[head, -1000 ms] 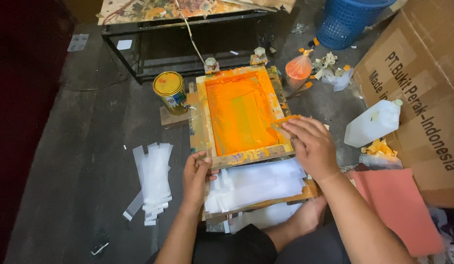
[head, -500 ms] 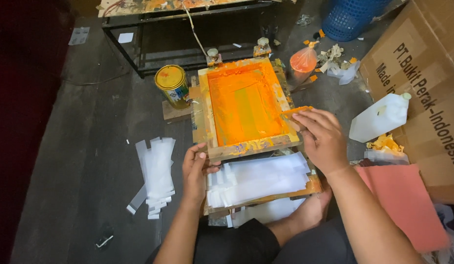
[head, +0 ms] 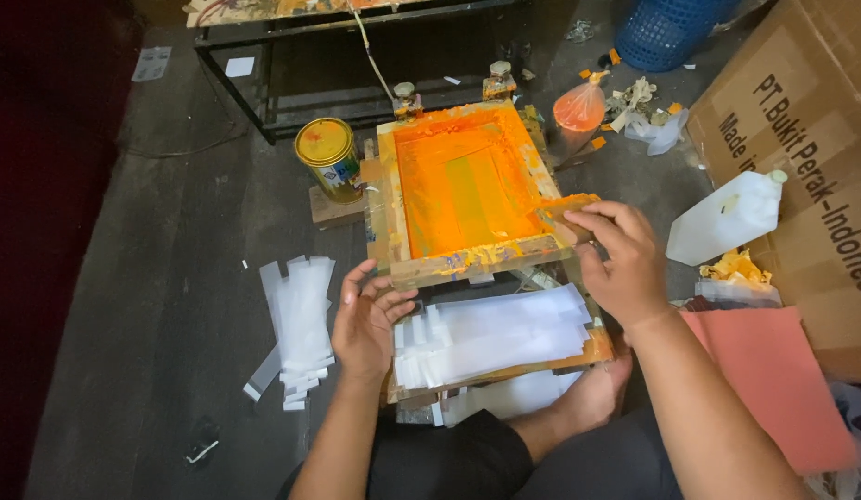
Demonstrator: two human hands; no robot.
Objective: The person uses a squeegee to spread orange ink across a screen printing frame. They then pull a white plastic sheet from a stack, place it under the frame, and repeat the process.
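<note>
A wooden screen-printing frame [head: 477, 266] with orange ink on its mesh sits in front of me, its near edge raised above a stack of white plastic sheets [head: 495, 338] on a wooden board. My right hand [head: 615, 264] grips an ink-stained squeegee [head: 565, 206] at the frame's right rail. With fingers spread and nothing held, my left hand [head: 367, 319] rests at the left edge of the white stack, just under the frame's near left corner.
A yellow-lidded paint can [head: 326, 156] stands left of the frame. Loose white strips [head: 296, 324] lie on the floor at left. A white jug [head: 727, 218], a cardboard box [head: 801, 120], a pink sheet [head: 773, 370] and an orange-filled bag [head: 578, 106] crowd the right; a metal rack [head: 291, 83] is behind.
The frame's near edge has lifted off the white stack. My right hand slid up the frame's right side with the squeegee. My left hand shifted to the stack's left edge.
</note>
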